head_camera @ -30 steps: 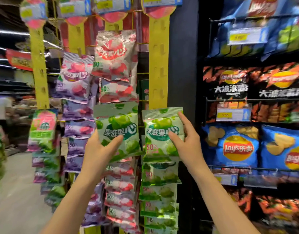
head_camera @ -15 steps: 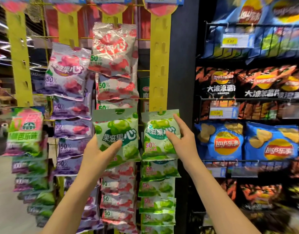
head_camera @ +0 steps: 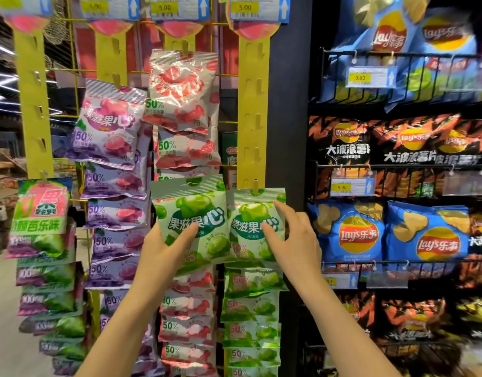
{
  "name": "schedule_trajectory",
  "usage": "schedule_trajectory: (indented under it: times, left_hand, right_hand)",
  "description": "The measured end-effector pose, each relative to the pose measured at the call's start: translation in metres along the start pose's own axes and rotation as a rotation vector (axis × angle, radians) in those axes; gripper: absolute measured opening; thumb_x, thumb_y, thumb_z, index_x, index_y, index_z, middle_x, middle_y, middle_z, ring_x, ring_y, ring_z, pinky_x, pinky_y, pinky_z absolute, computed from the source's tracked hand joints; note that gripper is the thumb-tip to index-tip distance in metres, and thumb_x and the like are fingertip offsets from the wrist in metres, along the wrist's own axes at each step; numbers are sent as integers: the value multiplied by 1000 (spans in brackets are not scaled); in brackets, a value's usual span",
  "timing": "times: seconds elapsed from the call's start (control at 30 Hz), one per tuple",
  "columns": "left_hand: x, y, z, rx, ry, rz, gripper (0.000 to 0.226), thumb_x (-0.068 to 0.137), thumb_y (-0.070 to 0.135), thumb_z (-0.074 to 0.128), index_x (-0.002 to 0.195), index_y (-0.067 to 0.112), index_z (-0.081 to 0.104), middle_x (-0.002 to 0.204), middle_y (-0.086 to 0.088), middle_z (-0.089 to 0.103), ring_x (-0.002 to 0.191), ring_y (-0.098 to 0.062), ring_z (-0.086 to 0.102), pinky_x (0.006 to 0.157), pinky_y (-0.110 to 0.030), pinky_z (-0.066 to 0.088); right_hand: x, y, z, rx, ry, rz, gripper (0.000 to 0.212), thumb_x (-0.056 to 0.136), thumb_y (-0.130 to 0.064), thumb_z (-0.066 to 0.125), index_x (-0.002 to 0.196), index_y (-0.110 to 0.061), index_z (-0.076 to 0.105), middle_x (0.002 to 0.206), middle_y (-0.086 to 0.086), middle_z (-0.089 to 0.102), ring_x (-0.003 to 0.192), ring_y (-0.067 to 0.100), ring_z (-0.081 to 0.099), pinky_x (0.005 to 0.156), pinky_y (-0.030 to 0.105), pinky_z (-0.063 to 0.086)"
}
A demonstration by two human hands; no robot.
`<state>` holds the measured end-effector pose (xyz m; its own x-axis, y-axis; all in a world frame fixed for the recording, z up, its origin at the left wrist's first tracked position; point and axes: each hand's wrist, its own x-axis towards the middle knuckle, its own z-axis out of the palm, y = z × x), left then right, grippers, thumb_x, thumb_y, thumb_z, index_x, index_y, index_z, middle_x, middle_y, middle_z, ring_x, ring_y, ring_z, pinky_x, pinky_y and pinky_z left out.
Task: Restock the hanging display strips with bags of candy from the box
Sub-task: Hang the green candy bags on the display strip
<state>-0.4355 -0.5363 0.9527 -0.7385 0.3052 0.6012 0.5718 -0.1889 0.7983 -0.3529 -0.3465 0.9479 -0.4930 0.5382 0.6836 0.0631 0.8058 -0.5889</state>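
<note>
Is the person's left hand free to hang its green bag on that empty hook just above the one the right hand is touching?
Probably yes. The left hand grips its green bag beside the strip, whose hooks above the hung green bag look bare.

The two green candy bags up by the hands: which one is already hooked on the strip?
The right-hand green bag, touched by the right hand, hangs from a hook on the yellow strip. The left hand holds the other bag free.
</note>
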Motion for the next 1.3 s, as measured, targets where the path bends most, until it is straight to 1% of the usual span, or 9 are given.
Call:
schedule_trajectory:
  times: [0.1,0.27,0.4,0.43,0.63,0.8,0.93,1.1,1.3]
  left_hand:
    - [4,4,7,-18,-16,2,31,89,27,58,120,29,58,109,13,67,101,-5,62,81,-25,47]
    - [17,16,23,-26,0,18,21,87,27,64,107,29,61,104,7,69,100,-16,64,86,-39,53]
    - [28,25,35,-11,-27,20,81,69,56,71,137,23,40,134,4,53,124,-16,51,103,-47,42]
    - [31,26,38,-14,-21,23,86,68,57,71,139,26,35,139,5,48,128,-16,46,106,-46,39]
    - [43,41,61,-22,11,192,82,85,19,66,142,44,13,148,17,22,135,-6,23,110,-29,23]
    - [55,42,73,-20,-52,224,73,87,16,63,140,46,23,132,17,37,130,1,33,108,-30,33]
    - [62,40,81,24,-55,217,70,89,15,62,143,38,24,125,27,36,113,16,30,83,7,28]
    - [71,34,83,78,-78,196,65,90,21,61,144,33,27,146,12,34,123,6,28,99,-17,25]
    - [70,22,85,119,-98,169,66,90,23,61,145,30,26,147,12,34,124,4,29,100,-21,26]
  right_hand:
    - [9,0,-11,-37,80,-65,45,89,-40,57,131,-30,49,118,-3,44,108,16,50,78,31,45]
    - [49,-8,-37,-172,180,-201,47,89,-31,58,134,-21,48,130,5,42,120,22,41,93,36,41]
    - [78,-13,-52,-392,175,-267,56,90,-31,57,142,-22,37,149,8,28,136,26,27,105,43,31]
    - [84,-14,-55,-442,160,-283,59,91,-31,56,144,-23,33,152,6,23,140,26,22,107,44,28]
    - [108,-15,-67,-659,45,-393,71,92,-41,51,150,-28,12,159,-2,2,145,24,10,111,51,21]
    - [116,-14,-76,-767,-17,-422,77,91,-50,48,150,-32,2,159,-5,-7,146,23,4,112,52,18]
    - [118,-11,-79,-754,-44,-443,79,90,-50,50,150,-33,1,159,-7,-9,146,23,6,112,53,18]
    - [120,-7,-78,-729,-51,-458,81,89,-50,52,150,-33,1,158,-8,-10,144,22,13,110,54,23]
    - [122,-3,-76,-711,-32,-494,82,89,-49,52,150,-31,1,159,-5,-9,134,24,30,103,47,34]
